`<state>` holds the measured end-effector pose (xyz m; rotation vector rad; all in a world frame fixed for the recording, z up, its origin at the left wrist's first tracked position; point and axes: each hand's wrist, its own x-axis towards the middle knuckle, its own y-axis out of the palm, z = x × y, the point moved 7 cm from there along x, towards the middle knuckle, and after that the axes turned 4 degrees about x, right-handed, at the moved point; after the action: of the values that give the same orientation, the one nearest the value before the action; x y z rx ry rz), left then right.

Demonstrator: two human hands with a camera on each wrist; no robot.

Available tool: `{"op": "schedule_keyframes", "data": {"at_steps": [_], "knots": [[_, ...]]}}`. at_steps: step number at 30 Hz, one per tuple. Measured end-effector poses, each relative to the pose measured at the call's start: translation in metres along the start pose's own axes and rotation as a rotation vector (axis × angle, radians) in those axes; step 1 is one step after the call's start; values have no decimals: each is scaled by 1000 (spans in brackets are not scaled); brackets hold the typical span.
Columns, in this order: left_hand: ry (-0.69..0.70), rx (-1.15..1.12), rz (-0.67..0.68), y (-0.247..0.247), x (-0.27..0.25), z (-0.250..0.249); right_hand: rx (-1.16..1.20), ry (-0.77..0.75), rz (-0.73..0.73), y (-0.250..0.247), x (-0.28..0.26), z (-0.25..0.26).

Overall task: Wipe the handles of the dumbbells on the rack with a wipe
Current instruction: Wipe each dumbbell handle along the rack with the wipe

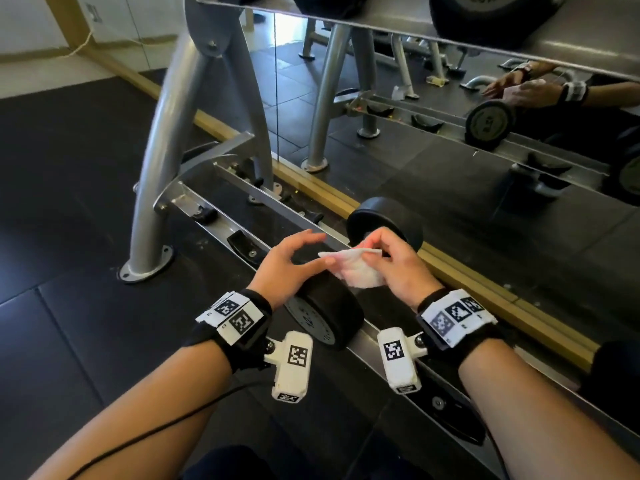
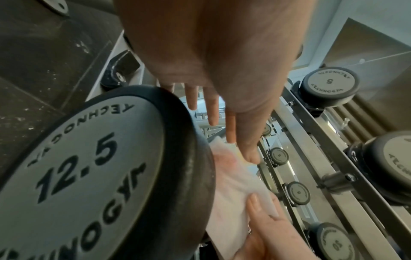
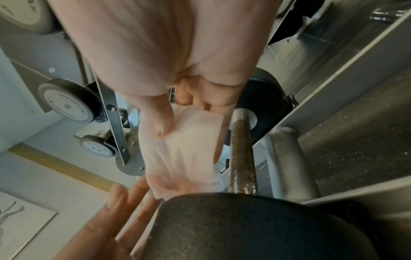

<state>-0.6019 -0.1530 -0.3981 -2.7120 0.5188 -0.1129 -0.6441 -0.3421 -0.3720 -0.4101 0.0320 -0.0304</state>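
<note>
Two hands, left [image 1: 281, 268] open, right [image 1: 391, 263] pinching one wipe [image 1: 353, 268], one dumbbell [image 1: 332, 317]

The right hand [image 3: 177, 73] pinches a white wipe [image 3: 180, 151] beside the dumbbell's handle [image 3: 242, 154]

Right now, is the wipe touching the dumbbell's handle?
Apart. The right wrist view shows the wipe, pinched by the right hand, hanging beside the dumbbell handle with background between.
</note>
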Motion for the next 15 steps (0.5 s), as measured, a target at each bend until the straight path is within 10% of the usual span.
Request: {"op": "schedule_keyframes", "data": {"at_steps": [15], "knots": [[-91, -30, 70, -8, 38, 10, 426, 165, -176, 10, -15, -46]]}}
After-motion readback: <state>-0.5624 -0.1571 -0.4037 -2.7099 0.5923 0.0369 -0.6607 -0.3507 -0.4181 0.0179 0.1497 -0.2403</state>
